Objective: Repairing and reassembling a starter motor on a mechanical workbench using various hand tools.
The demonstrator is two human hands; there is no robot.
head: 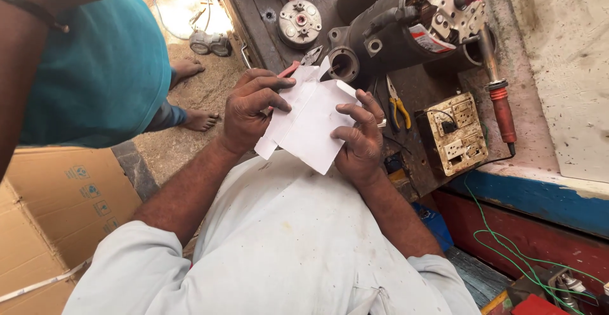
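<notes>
The white paper sheet [311,121] is hiding the left hand [254,109]'s palm and a red-handled tool [290,69] behind it, while the frame's top edge is cutting off the motor [406,26] beyond the sheet.

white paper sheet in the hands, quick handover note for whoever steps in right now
Left hand: grips the white paper sheet at its upper left edge, over a red-handled tool barely visible underneath.
Right hand: fingers pinch the sheet's right edge.
Sheet is folded or creased, held above the lap, in front of the motor on the workbench.
Yellow-handled pliers lie on the bench.
Done and left: cannot tell.
</notes>
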